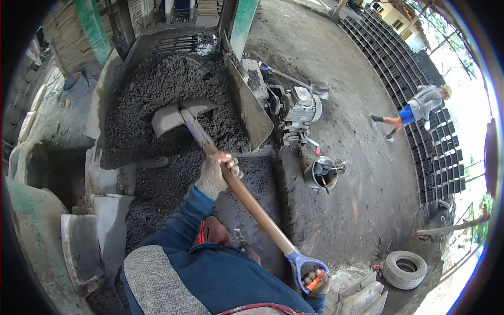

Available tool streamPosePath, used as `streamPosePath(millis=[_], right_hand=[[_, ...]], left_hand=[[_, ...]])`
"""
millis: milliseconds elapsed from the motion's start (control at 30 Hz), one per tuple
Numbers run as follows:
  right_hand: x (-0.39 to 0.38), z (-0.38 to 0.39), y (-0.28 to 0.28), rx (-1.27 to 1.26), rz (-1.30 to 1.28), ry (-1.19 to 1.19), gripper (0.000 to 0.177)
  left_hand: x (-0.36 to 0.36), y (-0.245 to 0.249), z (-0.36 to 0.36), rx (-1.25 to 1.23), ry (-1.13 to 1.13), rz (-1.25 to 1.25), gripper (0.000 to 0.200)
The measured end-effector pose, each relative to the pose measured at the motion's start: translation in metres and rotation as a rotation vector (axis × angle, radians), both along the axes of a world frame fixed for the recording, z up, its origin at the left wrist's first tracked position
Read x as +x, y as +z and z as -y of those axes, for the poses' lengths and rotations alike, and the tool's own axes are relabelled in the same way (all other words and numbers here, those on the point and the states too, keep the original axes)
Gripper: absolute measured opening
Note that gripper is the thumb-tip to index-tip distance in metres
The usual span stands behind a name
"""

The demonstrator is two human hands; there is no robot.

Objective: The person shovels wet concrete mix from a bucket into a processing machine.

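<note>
The shovel (pixel 243 193) (wooden-shafted, blue-handled) slants, blade (pixel 169 121) against the dark, crumbly heap (pixel 163 76).

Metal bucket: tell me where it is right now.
In the head view, the metal bucket stands right of centre, just below the electric motor in the picture and to the right of the shovel.

shovel (pixel 247 198) partly hidden by left hand (pixel 214 175), jacket (pixel 226 281) cropped
</note>
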State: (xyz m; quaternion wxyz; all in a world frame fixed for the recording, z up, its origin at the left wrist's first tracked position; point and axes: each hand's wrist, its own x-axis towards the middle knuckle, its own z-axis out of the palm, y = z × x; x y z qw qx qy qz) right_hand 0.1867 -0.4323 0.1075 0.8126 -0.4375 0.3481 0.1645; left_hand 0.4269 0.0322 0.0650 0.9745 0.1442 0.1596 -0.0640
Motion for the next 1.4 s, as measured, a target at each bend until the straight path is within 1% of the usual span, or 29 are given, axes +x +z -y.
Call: streamPosePath(millis=[33, 133, 167, 200, 267, 300, 333, 367, 400, 433, 467, 533, 567, 633, 700, 733, 800, 833, 867, 900, 933, 967, 1000, 1067, 1100, 1300, 1333, 1367, 1400], right_hand=[[0.009, -0.018, -0.001, 0.005, 0.030, 0.003, 0.023], [0.035, -0.089, 0.011, 0.070, 0.121, -0.047, 0.020], [0.045, -0.114, 0.012, 0.161, 0.149, -0.074, 0.019], [0.057, -0.142, 0.016, 0.254, 0.178, -0.104, 0.018], [0.078, -0.199, 0.036, 0.070, 0.247, -0.129, 0.015], [0.079, -0.208, 0.038, -0.189, 0.436, 0.041, 0.020], [0.080, -0.200, 0.043, -0.269, 0.474, 0.161, 0.025], [0.081, -0.191, 0.047, -0.352, 0.518, 0.277, 0.031], [0.078, -0.154, 0.020, -0.330, 0.494, 0.207, 0.026], [0.074, -0.117, -0.007, -0.308, 0.472, 0.135, 0.022], [0.062, -0.108, 0.019, -0.216, 0.382, 0.020, 0.017], [0.037, -0.041, -0.030, -0.227, 0.314, -0.056, 0.014], [0.020, -0.017, -0.048, -0.268, 0.232, -0.063, 0.012], [-0.015, 0.026, -0.075, -0.351, 0.070, -0.079, 0.010], [-0.056, 0.067, -0.110, -0.353, -0.009, -0.208, 0.007], [-0.075, 0.081, -0.116, -0.350, -0.046, -0.276, 0.006], [-0.118, 0.117, -0.106, -0.323, -0.138, -0.261, 0.005], [-0.137, 0.131, -0.104, -0.333, -0.154, -0.280, 0.005], [-0.157, 0.146, -0.097, -0.456, -0.147, -0.265, 0.008], [-0.191, 0.203, -0.148, -0.451, -0.108, -0.280, 0.009], [-0.213, 0.228, -0.156, -0.451, -0.090, -0.265, 0.009], [-0.213, 0.205, -0.108, -0.524, -0.118, -0.290, 0.007], [-0.231, 0.234, -0.134, -0.504, -0.130, -0.323, 0.006], [-0.242, 0.233, -0.107, -0.395, -0.126, -0.264, 0.003], [-0.236, 0.220, -0.077, -0.474, -0.253, -0.219, 0.006], [-0.229, 0.194, -0.095, -0.297, -0.346, -0.159, 0.009], [-0.217, 0.173, -0.084, -0.269, -0.361, -0.150, 0.009], [-0.207, 0.143, -0.077, -0.222, -0.266, -0.225, 0.008], [-0.190, 0.108, -0.067, -0.260, -0.257, -0.246, 0.008]], left_hand=[[0.007, 0.009, -0.012, 0.006, 0.017, 0.051, 0.017], [0.052, 0.001, -0.060, 0.091, 0.029, 0.104, 0.020], [0.065, 0.010, -0.075, 0.141, 0.107, 0.072, 0.019], [0.081, 0.016, -0.093, 0.204, 0.107, 0.104, 0.016], [0.105, 0.024, -0.120, 0.334, 0.208, 0.086, 0.017], [0.115, 0.023, -0.129, 0.408, 0.244, 0.066, 0.019], [0.126, 0.023, -0.135, 0.452, 0.283, -0.051, 0.020], [0.107, 0.034, -0.117, 0.435, 0.307, -0.045, 0.018], [0.089, 0.050, -0.097, 0.416, 0.337, -0.017, 0.019], [0.078, 0.048, -0.086, 0.315, 0.235, 0.034, 0.020], [0.060, 0.050, -0.067, 0.206, 0.132, 0.007, 0.021], [0.012, 0.054, -0.016, 0.105, 0.026, 0.083, 0.024], [-0.009, 0.053, 0.009, 0.137, 0.023, 0.062, 0.025], [-0.045, 0.048, 0.055, 0.120, -0.010, 0.027, 0.018], [-0.079, 0.039, 0.097, 0.109, -0.035, 0.003, 0.016], [-0.095, 0.038, 0.118, 0.113, -0.042, -0.025, 0.015], [-0.130, 0.035, 0.158, 0.124, -0.076, -0.088, 0.012], [-0.145, 0.031, 0.177, 0.100, -0.095, -0.106, 0.012], [-0.159, 0.026, 0.194, 0.077, -0.113, -0.123, 0.013], [-0.173, 0.025, 0.209, 0.071, -0.134, -0.146, 0.013], [-0.186, 0.025, 0.222, 0.063, -0.155, -0.167, 0.013], [-0.194, 0.024, 0.233, 0.053, -0.176, -0.187, 0.013], [-0.200, 0.021, 0.240, 0.041, -0.172, -0.183, 0.013], [-0.203, 0.008, 0.247, 0.018, -0.166, -0.174, 0.014], [-0.199, -0.002, 0.246, 0.025, -0.165, -0.206, 0.014], [-0.164, -0.014, 0.204, -0.029, -0.168, -0.151, 0.015], [-0.153, -0.013, 0.191, -0.034, -0.165, -0.143, 0.015], [-0.139, -0.011, 0.176, -0.029, -0.182, -0.161, 0.014], [-0.127, -0.004, 0.160, 0.012, -0.167, -0.153, 0.015]])
